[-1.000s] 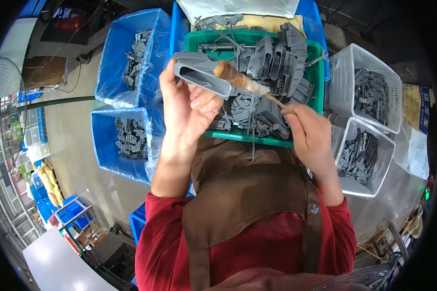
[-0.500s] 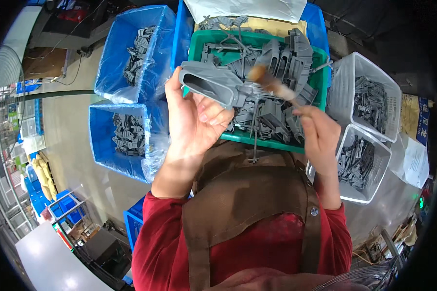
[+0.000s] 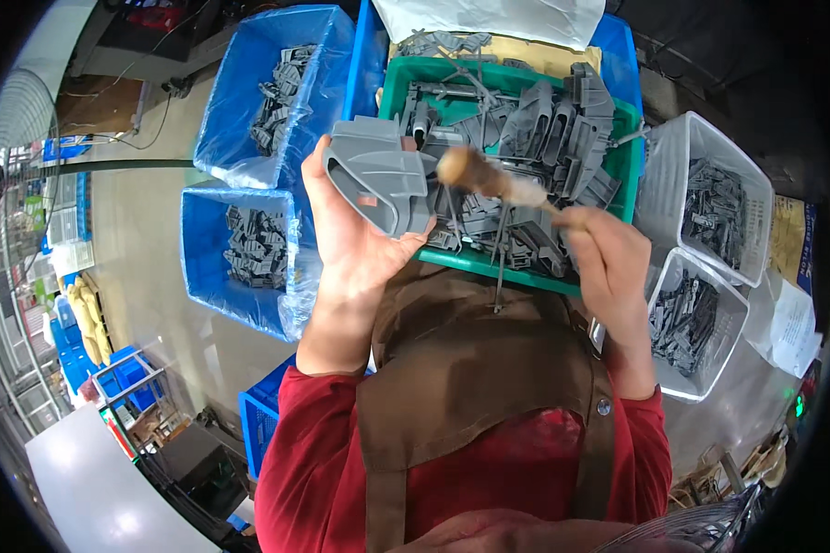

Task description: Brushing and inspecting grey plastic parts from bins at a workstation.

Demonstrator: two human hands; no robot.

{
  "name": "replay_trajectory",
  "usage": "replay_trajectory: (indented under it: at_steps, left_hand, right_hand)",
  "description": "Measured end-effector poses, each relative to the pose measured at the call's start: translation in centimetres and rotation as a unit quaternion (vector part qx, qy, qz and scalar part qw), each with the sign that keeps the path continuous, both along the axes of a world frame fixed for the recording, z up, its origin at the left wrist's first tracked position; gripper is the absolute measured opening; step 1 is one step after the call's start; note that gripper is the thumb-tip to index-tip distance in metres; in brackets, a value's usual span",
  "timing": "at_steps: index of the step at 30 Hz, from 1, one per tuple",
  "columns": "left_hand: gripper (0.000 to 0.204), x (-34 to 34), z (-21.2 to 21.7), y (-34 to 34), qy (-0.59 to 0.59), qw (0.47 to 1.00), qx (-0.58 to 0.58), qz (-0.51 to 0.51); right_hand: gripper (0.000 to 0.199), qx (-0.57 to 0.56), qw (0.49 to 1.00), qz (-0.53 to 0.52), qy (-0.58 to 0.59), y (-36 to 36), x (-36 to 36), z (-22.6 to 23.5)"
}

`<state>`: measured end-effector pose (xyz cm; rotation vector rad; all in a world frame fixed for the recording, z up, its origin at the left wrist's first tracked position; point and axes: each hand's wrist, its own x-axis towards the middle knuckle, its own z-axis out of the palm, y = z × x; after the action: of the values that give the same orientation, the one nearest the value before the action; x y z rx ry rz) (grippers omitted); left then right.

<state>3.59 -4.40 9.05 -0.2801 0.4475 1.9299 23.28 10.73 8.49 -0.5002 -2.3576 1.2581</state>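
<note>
Head camera, and the left hand [image 3: 355, 247] has its fingers wrapped around the grey plastic housing [image 3: 378, 161], held up over the left side of the green bin [image 3: 629, 175], while the right hand [image 3: 609, 263] has its fingers clenched on the thin end of a mallet-like tool [image 3: 500, 182]. Its tan head is a blur just beside the housing, touching or not I can't tell! Danger here, I'd judge: a loose left grip could drop the housing onto the grey parts [image 3: 533, 235] below, and a stray blow could catch the supporting fingers.
</note>
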Motion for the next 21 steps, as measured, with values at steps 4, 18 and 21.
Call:
replay_trajectory:
  at_steps: [4, 18, 21]
  left_hand:
    - [0.052, -0.4, -0.6, -0.6, 0.005, 1.000, 0.005, 0.002]
    - [0.043, -8.4, 0.4, -11.8, 0.168, 0.974, 0.025, 0.148]
    - [0.046, -14.3, -3.4, -22.2, 0.265, 0.864, -0.238, 0.357]
  right_hand:
    - [0.009, 0.052, 0.997, 0.062, -0.011, -1.0, -0.3, 0.0]
    - [0.010, 0.021, 0.993, 0.107, 0.051, -0.3, 1.0, -2.5]
    - [0.025, -0.034, 0.998, -0.052, 0.008, 1.5, 3.0, -2.1]
